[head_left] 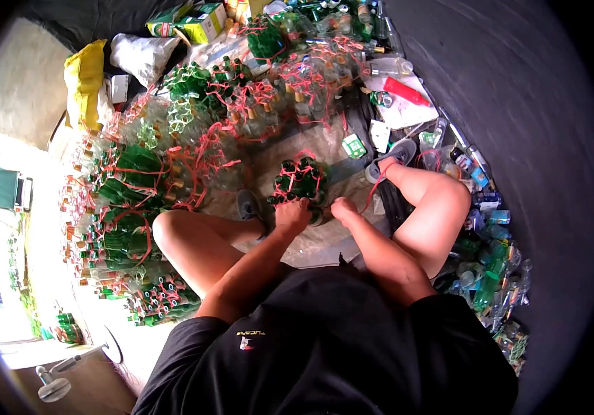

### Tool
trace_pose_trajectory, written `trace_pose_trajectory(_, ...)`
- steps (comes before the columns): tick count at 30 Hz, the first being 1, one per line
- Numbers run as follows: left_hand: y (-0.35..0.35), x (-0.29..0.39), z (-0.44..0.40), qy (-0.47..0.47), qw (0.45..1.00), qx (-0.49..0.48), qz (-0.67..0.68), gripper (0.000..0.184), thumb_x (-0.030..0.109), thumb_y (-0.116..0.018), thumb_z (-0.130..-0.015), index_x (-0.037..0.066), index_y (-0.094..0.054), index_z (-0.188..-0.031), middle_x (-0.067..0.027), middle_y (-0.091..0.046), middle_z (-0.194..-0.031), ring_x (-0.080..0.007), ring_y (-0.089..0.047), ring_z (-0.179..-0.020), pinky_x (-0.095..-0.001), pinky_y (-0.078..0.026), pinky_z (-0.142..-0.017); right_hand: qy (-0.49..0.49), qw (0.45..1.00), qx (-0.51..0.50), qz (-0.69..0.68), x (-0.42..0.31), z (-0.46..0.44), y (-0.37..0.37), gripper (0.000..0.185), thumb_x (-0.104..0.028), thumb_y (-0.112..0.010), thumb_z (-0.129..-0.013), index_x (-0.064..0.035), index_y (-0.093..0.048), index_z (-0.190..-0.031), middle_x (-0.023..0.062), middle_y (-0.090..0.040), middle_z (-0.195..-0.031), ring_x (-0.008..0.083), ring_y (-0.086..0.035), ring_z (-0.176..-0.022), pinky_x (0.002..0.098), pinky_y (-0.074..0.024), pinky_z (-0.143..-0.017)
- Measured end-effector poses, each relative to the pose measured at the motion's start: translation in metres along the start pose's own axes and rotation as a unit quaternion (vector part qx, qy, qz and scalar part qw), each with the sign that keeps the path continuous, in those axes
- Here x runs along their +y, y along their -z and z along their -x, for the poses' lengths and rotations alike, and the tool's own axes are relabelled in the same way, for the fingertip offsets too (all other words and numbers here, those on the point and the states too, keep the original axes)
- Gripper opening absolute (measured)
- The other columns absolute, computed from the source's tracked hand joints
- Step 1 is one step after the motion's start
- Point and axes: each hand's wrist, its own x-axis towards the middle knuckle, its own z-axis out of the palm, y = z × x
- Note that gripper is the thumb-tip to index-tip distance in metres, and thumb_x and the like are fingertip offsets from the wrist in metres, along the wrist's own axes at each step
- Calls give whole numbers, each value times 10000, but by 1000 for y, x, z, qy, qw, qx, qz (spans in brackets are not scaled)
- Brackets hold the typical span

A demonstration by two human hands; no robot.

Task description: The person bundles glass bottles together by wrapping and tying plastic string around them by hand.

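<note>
Between my feet stands a bundle of green bottles (299,181), with pink-red twine running around and among the necks. My left hand (293,213) is closed at the near left edge of the bundle, against the bottle tops; what its fingers grip is too small to tell. Just right of the bundle, apart from the bottles, my right hand (342,207) is closed in a fist-like shape. A loose strand of pink-red twine (371,196) rises near it toward my right shoe. Whatever the right fingers hold is hidden.
Many tied bundles of green bottles (131,173) and clear bottles (259,114) stand left and ahead. Loose bottles (494,266) lie along the dark wall at right. A red object (406,90) rests on a white sheet, a small green box (353,146) on the floor. A yellow sack (84,83) is far left.
</note>
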Motion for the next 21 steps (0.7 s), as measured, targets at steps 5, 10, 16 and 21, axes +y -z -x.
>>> trace_pose_trajectory(5,13,-1,4,-33,999,-7,-10,265,297,-603,-817,206,-679,-1053,-84,-681,-1029,-287,-672,-890,-420,-531,-748,-8,1000,9,-28,6,-2,3,221,-118,-526,-800,-16,-686,-912,223,-673,-987,359,-645,-967,421,-508,-814)
trace_pose_trajectory(10,-10,-8,1,-36,998,41,9,245,198,-505,-876,157,-664,-1058,-94,-680,-943,-299,-678,-797,-415,-529,-644,86,994,3,70,-38,15,43,189,-173,-587,-803,-16,-683,-847,213,-667,-878,341,-651,-831,438,-499,-725)
trace_pose_trajectory(16,-25,9,7,-84,986,63,-131,236,166,-519,-866,-6,-585,-1012,-96,-663,-768,-223,-662,-609,-361,-493,-490,192,955,-69,217,-122,28,48,240,-113,-568,-776,20,-695,-930,264,-652,-1019,383,-649,-984,440,-516,-820)
trace_pose_trajectory(21,-42,5,5,-90,973,127,-171,254,144,-547,-828,-46,-573,-995,-90,-659,-742,-195,-667,-623,-336,-502,-500,155,968,-76,181,-146,-34,-12,230,-137,-549,-796,32,-694,-853,238,-681,-986,276,-685,-922,418,-527,-763)
